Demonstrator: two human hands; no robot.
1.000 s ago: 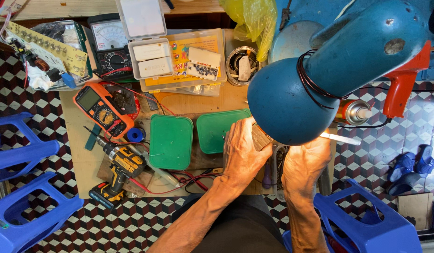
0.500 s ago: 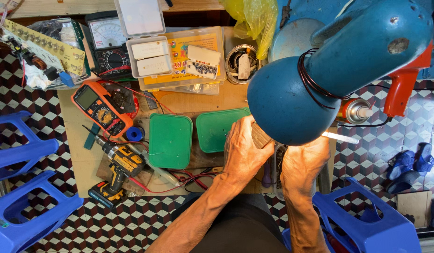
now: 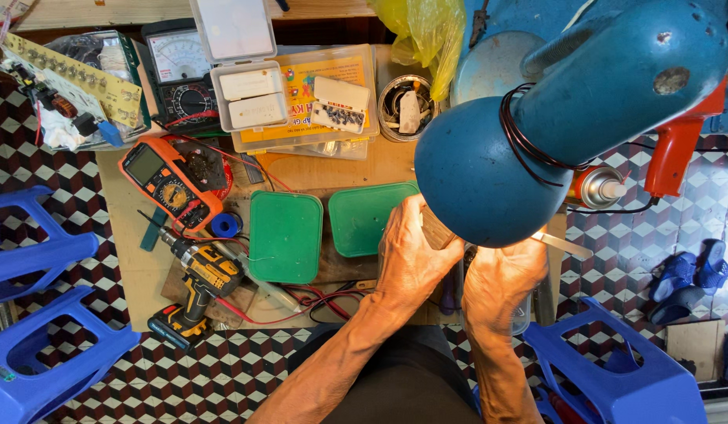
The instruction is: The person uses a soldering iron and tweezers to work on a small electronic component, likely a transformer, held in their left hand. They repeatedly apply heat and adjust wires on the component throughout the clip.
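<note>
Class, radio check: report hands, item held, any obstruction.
Left hand grips small brownish block. Right hand beside it, grip unclear. Blue lamp shade hides the work.

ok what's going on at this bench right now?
A person sits at a cluttered wooden bench, both hands close together under a blue desk lamp. The left hand grips a small brownish piece; the right hand is beside it, and what it holds is hidden by the lamp. Two green lids, a yellow cordless drill and an orange multimeter lie untouched to the left.
</note>
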